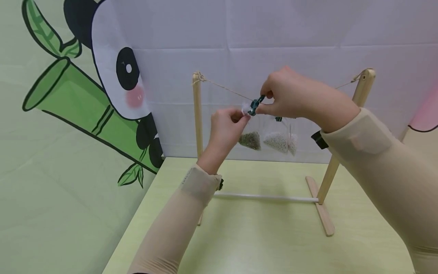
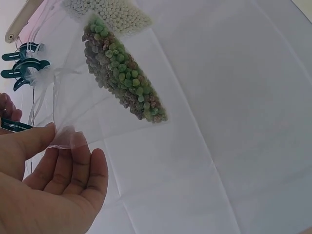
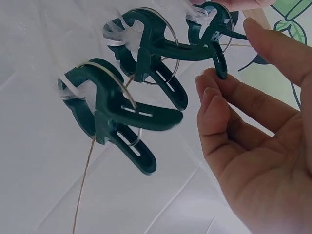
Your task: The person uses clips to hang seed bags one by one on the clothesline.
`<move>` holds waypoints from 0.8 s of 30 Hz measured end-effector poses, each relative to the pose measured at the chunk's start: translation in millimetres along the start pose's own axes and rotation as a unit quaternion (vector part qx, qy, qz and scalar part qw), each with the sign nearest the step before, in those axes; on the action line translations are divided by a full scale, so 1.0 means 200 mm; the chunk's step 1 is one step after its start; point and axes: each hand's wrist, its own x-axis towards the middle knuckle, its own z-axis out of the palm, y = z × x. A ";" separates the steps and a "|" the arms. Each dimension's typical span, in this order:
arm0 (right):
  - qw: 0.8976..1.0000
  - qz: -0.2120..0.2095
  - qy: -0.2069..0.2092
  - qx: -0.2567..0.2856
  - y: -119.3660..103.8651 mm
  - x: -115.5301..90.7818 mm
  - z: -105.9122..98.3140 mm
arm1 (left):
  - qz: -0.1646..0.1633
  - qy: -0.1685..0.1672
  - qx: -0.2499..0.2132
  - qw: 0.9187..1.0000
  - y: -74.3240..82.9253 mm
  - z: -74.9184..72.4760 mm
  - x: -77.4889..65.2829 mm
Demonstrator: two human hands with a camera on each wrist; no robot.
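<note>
My right hand (image 1: 294,95) pinches the handles of a dark green spring clip (image 1: 254,105) at the string, thumb on one handle and fingertips on the other in the right wrist view. Close beside it, my left hand (image 1: 226,129) pinches the upper part of a clear plastic bag (image 2: 73,105) between thumb and fingers. Green and brown pebble-like pieces (image 2: 124,73) lie in the bag's lower end. Two more green clips, a nearer one (image 3: 117,109) and a middle one (image 3: 151,46), grip gathered clear plastic on the string. A bag of white beads (image 1: 275,141) hangs to the right.
The string (image 1: 226,88) runs between a left wooden post (image 1: 197,110) and a right wooden post (image 1: 362,89). A white rod (image 1: 267,196) joins the posts low down, above a pale tabletop (image 1: 260,236). Behind hangs a white cloth with a panda drawing (image 1: 113,87).
</note>
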 end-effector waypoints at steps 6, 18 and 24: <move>0.999 -0.020 0.025 0.001 0.01 -0.04 0.01 | -0.012 -0.004 -0.006 1.000 -0.01 0.01 -0.01; 0.998 -0.035 0.059 0.005 0.03 -0.11 0.03 | -0.046 -0.036 -0.030 0.998 -0.03 0.00 -0.05; 0.996 -0.045 0.075 0.023 0.04 -0.14 0.04 | -0.039 -0.040 -0.034 0.998 -0.03 -0.01 -0.09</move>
